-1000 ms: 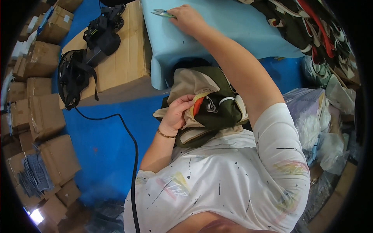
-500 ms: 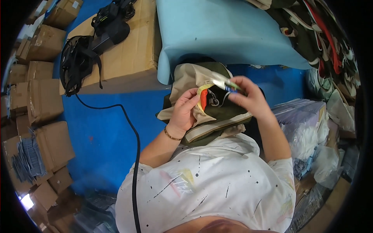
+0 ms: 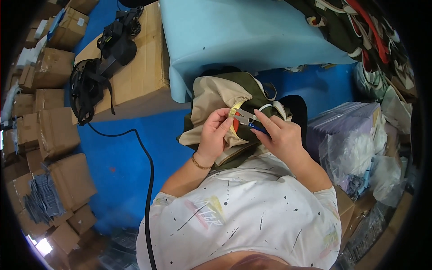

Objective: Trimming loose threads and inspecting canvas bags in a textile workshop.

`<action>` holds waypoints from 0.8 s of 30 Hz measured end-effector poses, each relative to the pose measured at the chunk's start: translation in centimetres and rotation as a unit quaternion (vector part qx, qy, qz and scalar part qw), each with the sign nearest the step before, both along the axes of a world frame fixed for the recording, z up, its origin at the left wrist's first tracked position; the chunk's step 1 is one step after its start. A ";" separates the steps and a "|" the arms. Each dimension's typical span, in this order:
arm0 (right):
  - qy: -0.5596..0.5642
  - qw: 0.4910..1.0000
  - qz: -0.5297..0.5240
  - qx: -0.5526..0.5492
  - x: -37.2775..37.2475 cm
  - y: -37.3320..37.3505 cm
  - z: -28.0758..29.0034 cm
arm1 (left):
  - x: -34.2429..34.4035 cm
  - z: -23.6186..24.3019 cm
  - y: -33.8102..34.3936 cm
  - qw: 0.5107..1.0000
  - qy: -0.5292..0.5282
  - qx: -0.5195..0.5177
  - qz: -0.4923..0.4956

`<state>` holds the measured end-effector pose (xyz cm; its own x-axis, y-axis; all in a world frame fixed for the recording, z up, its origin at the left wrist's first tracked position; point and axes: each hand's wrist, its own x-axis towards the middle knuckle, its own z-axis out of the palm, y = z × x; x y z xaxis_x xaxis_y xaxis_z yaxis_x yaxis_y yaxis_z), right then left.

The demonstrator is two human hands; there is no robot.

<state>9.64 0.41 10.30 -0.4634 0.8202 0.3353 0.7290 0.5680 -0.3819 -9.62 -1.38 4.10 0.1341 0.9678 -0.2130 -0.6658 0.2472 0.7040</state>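
1. Both forearms come up from the lower edge and bend inward, so the two hands meet close together in front of the chest.
2. The left hand is raised with its back toward the camera, fingers curled forward and the thumb pressed against them in a pinch.
3. A thin band circles the left wrist, which is bent slightly upward.
4. The right hand sits just beside the left, a little lower, its back also up.
5. Its fingers are folded into a closed grip, the index finger stretched toward the left hand's fingertips.
6. Both elbows stay near the torso, upper arms in short white sleeves.
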 end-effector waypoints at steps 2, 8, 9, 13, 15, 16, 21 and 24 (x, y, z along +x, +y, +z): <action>0.001 1.000 0.006 0.004 0.0 0.0 -0.1 | -0.1 -0.1 -0.2 1.000 -0.003 0.004 0.004; -0.023 0.999 0.020 0.022 -0.2 -0.1 0.1 | -0.4 -0.2 -0.5 1.000 -0.018 0.006 -0.005; -0.028 0.999 0.020 0.027 -0.2 -0.1 0.1 | -0.4 -0.1 -0.6 1.000 -0.021 0.004 -0.004; -0.043 0.998 0.021 0.040 -0.2 -0.1 0.3 | -0.4 0.0 -0.5 1.000 -0.026 -0.005 -0.004; -0.006 0.999 0.019 0.050 -0.1 0.2 0.6 | -0.5 0.0 -0.5 1.000 -0.018 -0.006 -0.009; 0.011 0.998 0.008 0.054 0.1 0.5 0.7 | -0.6 -0.1 -0.5 1.000 -0.009 -0.006 -0.013; 0.090 0.993 -0.076 0.015 1.4 5.6 1.0 | -1.4 -0.6 -0.6 0.999 0.033 0.013 -0.024; 0.134 0.989 -0.050 -0.038 1.4 7.5 1.6 | -1.9 -0.6 -0.5 0.999 0.018 -0.017 -0.033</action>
